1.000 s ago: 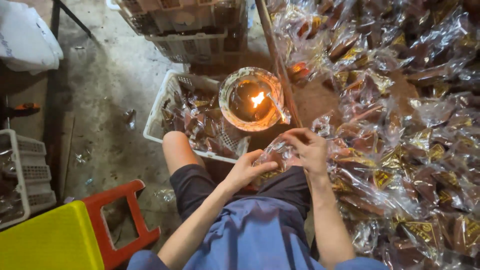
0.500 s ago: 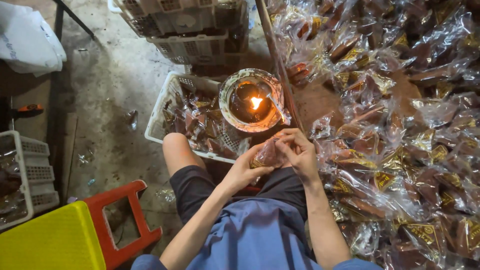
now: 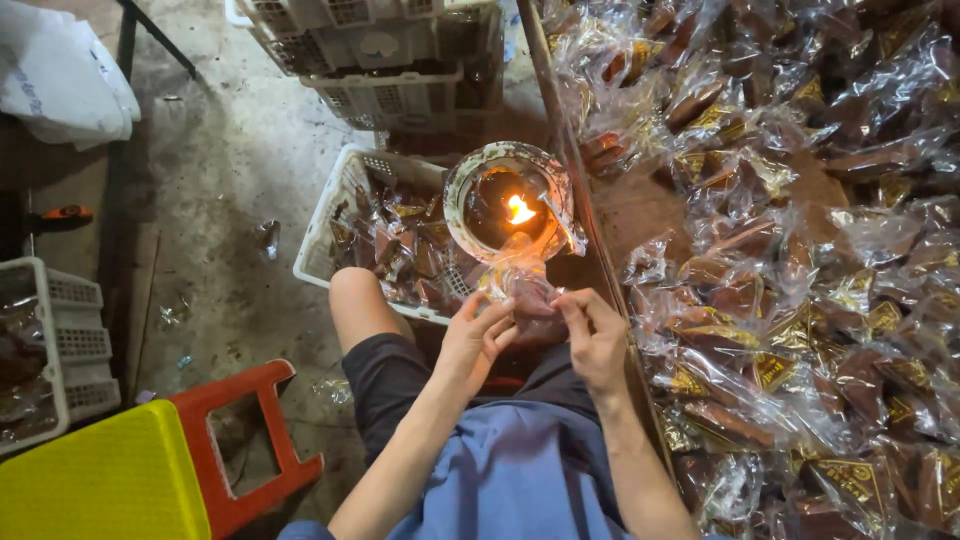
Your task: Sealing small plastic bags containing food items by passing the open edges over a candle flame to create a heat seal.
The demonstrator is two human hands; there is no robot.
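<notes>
Both my hands pinch one clear plastic packet with a brown piece inside. My left hand grips its left side and my right hand grips its right side. The packet's top edge is held up close to a small flame burning in a round foil-lined bowl just beyond my hands. I sit with my bare knee on the left, in dark shorts and a blue shirt.
A large heap of wrapped brown packets covers the surface at right. A white basket with more packets sits on the floor behind my knee, stacked white crates beyond. A red stool, a yellow stool and another white crate stand at left.
My hands drew together on the packet and lifted it up and left from the heap toward the flame in the bowl.
</notes>
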